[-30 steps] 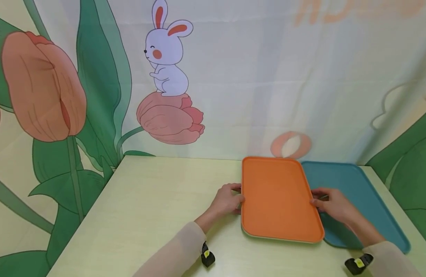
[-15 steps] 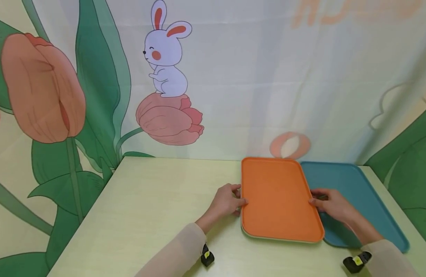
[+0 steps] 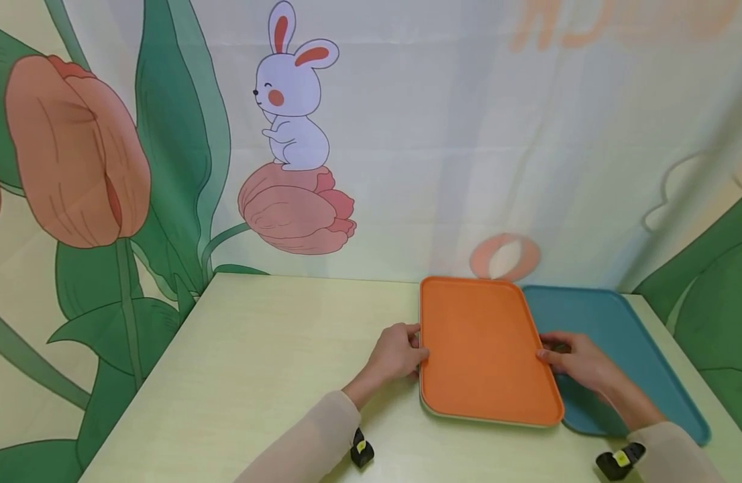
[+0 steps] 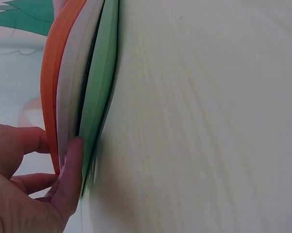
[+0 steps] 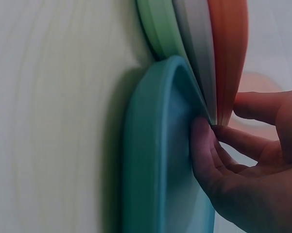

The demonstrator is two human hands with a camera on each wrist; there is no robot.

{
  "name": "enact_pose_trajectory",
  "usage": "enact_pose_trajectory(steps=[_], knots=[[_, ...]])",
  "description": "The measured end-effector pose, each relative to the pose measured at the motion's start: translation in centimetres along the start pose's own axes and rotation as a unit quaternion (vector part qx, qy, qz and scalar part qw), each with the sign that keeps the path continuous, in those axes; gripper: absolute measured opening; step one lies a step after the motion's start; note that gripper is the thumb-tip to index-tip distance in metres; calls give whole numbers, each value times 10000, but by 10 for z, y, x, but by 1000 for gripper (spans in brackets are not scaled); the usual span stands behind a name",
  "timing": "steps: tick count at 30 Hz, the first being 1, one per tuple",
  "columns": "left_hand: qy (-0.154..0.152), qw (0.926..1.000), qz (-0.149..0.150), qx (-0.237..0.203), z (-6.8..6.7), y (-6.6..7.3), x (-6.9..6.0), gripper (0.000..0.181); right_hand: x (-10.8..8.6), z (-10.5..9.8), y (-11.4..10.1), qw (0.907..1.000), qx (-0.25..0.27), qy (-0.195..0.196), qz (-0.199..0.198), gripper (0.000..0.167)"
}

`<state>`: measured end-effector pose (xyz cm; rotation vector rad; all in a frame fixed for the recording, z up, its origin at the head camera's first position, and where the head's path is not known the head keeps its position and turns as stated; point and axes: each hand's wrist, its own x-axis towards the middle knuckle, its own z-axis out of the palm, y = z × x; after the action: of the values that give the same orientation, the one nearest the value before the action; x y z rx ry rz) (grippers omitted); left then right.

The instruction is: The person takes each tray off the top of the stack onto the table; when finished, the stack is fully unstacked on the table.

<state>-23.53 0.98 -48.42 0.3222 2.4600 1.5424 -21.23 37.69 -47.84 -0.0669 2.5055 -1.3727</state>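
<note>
On the table (image 3: 286, 342), right side, I log: orange tray (image 3: 488, 349) — above white tray (image 4: 69, 87), green tray (image 4: 99, 77) — opposite edges pinched by left hand (image 3: 395, 352) and right hand (image 3: 579, 361), seemingly for balance; blue tray (image 3: 618, 329) alongside.

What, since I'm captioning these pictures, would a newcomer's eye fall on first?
Probably the bright orange tray, right of centre in the head view, held at its sides by the left grip and right grip. Next, the blue tray lying to its right. Then the printed rabbit perched on a pink flower, left of centre on the backdrop.
</note>
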Motion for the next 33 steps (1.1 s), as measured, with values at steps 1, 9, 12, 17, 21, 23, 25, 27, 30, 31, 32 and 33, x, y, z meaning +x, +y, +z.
enact_pose_trajectory(steps=[1, 9, 12, 17, 21, 23, 25, 27, 30, 31, 32, 33], knots=[[8, 10000, -7, -11, 0, 0, 0, 57, 0, 0, 0, 10000, 39, -3, 20, 62], [336, 9983, 78, 480, 3, 1, 2, 44, -2, 0, 0, 9994, 332, 64, 83, 58], [383, 9973, 125, 616, 1, 3, 2, 32, -2, 0, 1, 9994, 341, 44, 57, 55], [216, 9997, 23, -77, -7, 7, -5, 43, -1, 2, 0, 9992, 367, 115, 45, 52], [40, 9969, -143, -775, -14, 8, -10, 52, -1, 3, -2, 9993, 320, 159, -76, 50], [-53, 9929, -257, -1160, -16, 6, -11, 53, -1, 3, -2, 9994, 273, 179, -135, 50], [-151, 9863, -399, -1591, -17, 4, -10, 53, -2, 4, -2, 9994, 223, 202, -185, 49], [-214, 9782, -546, -1991, -17, 1, -10, 53, -2, 4, -1, 9994, 171, 215, -224, 49], [-225, 9686, -702, -2376, -16, -1, -10, 50, -1, 5, -1, 9994, 127, 258, -208, 48], [-205, 9672, -724, -2427, -16, -1, -10, 49, 0, 5, 0, 9994, 108, 267, -211, 48], [-186, 9658, -751, -2473, -16, -1, -10, 48, 0, 5, -1, 9994, 92, 272, -197, 48], [-160, 9651, -769, -2497, -16, -1, -11, 47, 0, 5, 0, 9994, 72, 271, -194, 48]])
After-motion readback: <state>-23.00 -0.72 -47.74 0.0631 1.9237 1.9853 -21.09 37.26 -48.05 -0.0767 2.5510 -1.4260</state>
